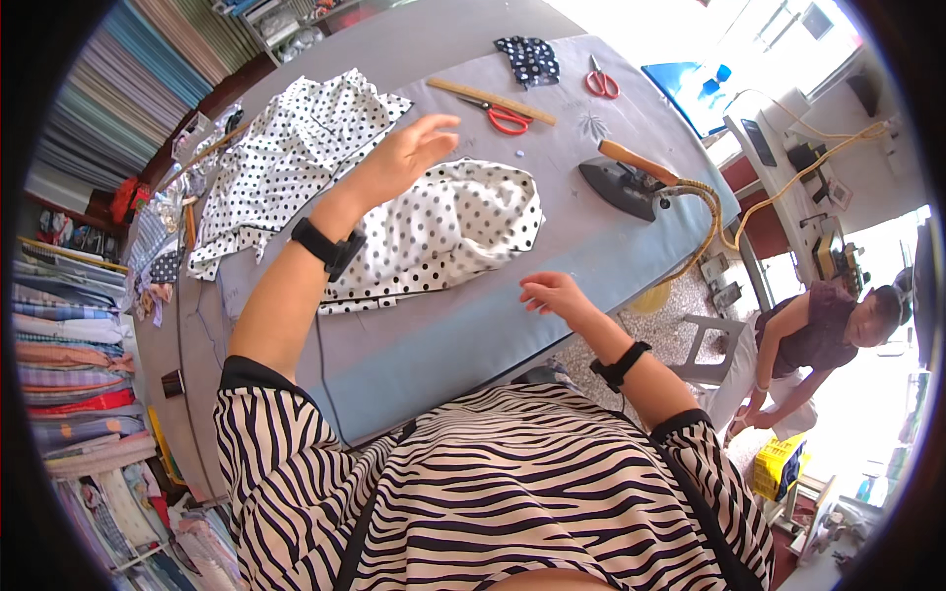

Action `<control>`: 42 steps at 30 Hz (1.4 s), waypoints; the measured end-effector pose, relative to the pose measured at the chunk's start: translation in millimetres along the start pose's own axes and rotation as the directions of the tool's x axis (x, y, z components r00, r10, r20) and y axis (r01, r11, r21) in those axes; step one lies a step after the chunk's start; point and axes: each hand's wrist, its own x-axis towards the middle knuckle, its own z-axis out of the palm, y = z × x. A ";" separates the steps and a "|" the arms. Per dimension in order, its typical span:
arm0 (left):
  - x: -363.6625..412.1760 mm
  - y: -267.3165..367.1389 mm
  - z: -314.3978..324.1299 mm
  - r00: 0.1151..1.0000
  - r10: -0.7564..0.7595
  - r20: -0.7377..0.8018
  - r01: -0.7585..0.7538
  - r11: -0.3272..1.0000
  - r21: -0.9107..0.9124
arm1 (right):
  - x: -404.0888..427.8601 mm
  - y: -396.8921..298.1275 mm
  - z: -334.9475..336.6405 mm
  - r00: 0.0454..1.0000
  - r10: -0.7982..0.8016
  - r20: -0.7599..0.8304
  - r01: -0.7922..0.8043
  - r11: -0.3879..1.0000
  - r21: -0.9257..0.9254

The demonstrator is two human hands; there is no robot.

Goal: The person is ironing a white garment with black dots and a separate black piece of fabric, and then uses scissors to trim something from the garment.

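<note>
My left hand (410, 159) is raised above the table, fingers apart and nothing in them. Beneath and beside it a white cloth with black polka dots (451, 229) lies loosely folded, its right end puffed up. My right hand (553, 295) hovers just off that cloth's lower right side, fingers slightly curled and holding nothing. A second white polka-dot cloth piece (295, 140) spreads crumpled beyond my left forearm. To the right, a clothes iron (621, 185) with a wooden handle rests on the grey table cover (473, 347).
A wooden ruler (491, 101) lies beside red-handled scissors (506, 118); another pair of red-handled scissors (602, 83) is farther right, near a dark polka-dot cloth (528, 60). The iron's cord (713, 221) loops off the table's right edge. A person (820, 332) sits at the right.
</note>
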 end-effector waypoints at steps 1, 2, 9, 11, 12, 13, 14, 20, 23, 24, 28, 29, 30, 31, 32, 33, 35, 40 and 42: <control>-2.9 -21.2 -6.1 0.998 -0.054 -0.043 0.058 0.993 0.104 | -1.4 6.2 -7.5 0.998 0.021 -0.064 -0.019 1.000 0.022; -13.4 -48.6 -13.4 0.997 -0.072 -0.043 0.076 0.992 0.102 | -3.1 8.3 -13.0 0.998 0.032 -0.051 -0.030 0.999 0.028; -135.6 -118.6 1.7 0.971 -0.153 -0.185 0.229 0.822 0.521 | -3.4 -3.5 -10.8 0.899 -0.332 -0.285 0.241 0.919 -0.312; -166.0 -131.5 25.7 0.973 -0.192 -0.130 0.232 0.799 0.554 | 2.5 -20.4 -4.0 0.595 -0.797 0.101 0.522 0.288 -0.803; -173.5 -133.9 39.4 0.988 -0.072 -0.140 0.141 0.800 0.583 | 11.6 -17.4 0.1 0.573 -0.794 0.202 0.575 0.214 -0.790; -174.8 -134.2 48.0 0.988 0.049 -0.146 0.051 0.790 0.611 | 17.9 -20.3 4.0 0.575 -0.792 0.207 0.581 0.216 -0.785; -173.5 -135.8 51.8 0.988 0.041 -0.149 0.059 0.790 0.610 | 24.4 -23.7 7.3 0.520 -0.808 0.277 0.578 0.094 -0.810; -170.0 -144.0 65.1 0.954 -0.007 -0.301 0.232 0.657 0.718 | 67.7 -46.6 4.6 0.454 -0.832 0.319 0.622 0.040 -0.782; -159.8 -149.1 70.6 0.938 0.057 -0.342 0.226 0.646 0.729 | 76.0 -62.4 -4.2 0.570 -0.805 0.165 0.630 0.301 -0.716; -154.0 -149.7 71.3 0.925 0.091 -0.370 0.223 0.658 0.719 | 75.7 -71.2 -7.3 0.568 -0.815 0.116 0.632 0.341 -0.696; -149.1 -156.2 67.4 0.887 0.044 -0.460 0.252 0.787 0.562 | 59.1 -107.3 -20.7 0.759 -0.649 0.053 0.560 0.608 -0.563; -149.5 -154.6 64.9 0.885 0.053 -0.462 0.250 0.782 0.570 | 54.7 -111.9 -23.6 0.782 -0.623 0.031 0.540 0.652 -0.532; -150.7 -152.7 64.4 0.914 0.003 -0.406 0.240 0.803 0.545 | 48.7 -114.9 -27.8 0.806 -0.592 0.008 0.515 0.694 -0.503; -152.2 -150.4 64.7 0.937 -0.049 -0.347 0.234 0.823 0.517 | 43.2 -116.6 -32.7 0.801 -0.598 0.010 0.521 0.689 -0.504; -154.0 -147.3 64.4 0.959 0.038 -0.282 0.139 0.802 0.581 | 37.9 -117.4 -37.4 0.783 -0.621 0.035 0.540 0.651 -0.534; -153.0 -132.4 64.8 0.958 0.044 -0.283 0.135 0.801 0.583 | 32.0 -116.9 -44.7 0.765 -0.641 0.057 0.554 0.612 -0.564; -148.5 -100.6 67.0 0.898 -0.431 0.091 0.435 0.900 -0.018 | 21.8 -115.1 -63.2 0.781 -0.620 0.070 0.549 0.629 -0.551; -141.4 -91.0 41.9 0.816 -0.484 0.317 0.578 0.697 -0.423 | 24.4 -89.5 -104.2 0.913 -0.407 0.023 0.374 0.813 -0.447; -140.1 -120.4 27.1 0.770 -0.566 0.293 0.637 0.661 -0.396 | 54.2 -60.3 -111.8 0.920 -0.392 -0.033 0.340 0.834 -0.435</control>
